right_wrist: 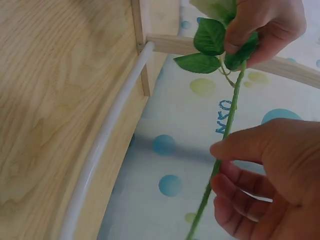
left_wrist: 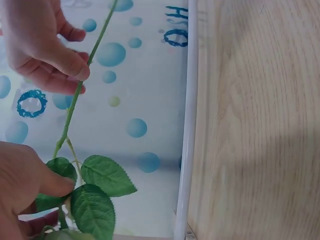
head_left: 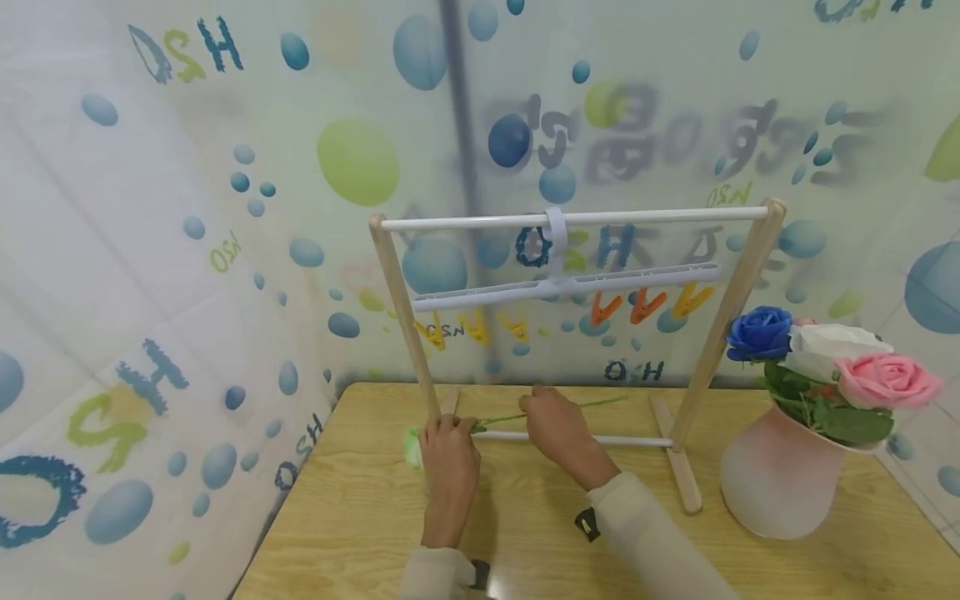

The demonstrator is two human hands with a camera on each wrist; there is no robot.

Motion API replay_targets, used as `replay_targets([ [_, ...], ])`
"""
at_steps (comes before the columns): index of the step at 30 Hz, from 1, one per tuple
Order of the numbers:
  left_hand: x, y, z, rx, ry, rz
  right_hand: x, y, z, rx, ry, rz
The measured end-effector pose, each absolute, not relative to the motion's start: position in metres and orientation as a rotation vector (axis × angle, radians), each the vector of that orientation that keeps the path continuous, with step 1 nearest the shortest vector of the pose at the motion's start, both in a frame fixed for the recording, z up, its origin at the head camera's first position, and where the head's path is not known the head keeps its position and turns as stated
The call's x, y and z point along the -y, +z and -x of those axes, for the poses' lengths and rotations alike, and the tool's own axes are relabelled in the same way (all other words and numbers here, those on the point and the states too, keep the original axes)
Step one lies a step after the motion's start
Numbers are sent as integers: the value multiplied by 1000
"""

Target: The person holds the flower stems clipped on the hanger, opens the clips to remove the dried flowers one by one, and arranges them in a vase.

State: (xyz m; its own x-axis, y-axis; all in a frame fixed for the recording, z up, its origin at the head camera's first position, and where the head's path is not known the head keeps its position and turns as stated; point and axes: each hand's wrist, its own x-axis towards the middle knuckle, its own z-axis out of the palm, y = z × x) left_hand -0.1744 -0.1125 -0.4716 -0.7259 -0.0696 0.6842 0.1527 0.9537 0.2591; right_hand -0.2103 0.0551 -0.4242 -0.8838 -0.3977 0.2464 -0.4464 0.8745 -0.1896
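Observation:
A long-stemmed artificial flower with a pale green head is held level above the table by both hands. My left hand grips it close to the head, among the green leaves. Farther along, my right hand pinches the thin green stem between thumb and fingers; the stem's free end points right. Behind the hands stands a rack with wooden legs and white bars. From its top bar hangs a white hanger bearing orange clips and yellow clips.
At the right stands a pinkish-white vase holding a blue rose, a white one and a pink rose. The rack's right foot lies near the vase. A dotted curtain encloses the wooden table.

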Motion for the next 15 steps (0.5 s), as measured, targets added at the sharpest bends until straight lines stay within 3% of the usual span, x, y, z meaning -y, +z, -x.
replay_targets([
  [15,106,-465,179,2135,-424,250,-76,-442,193,2659,437,-653],
])
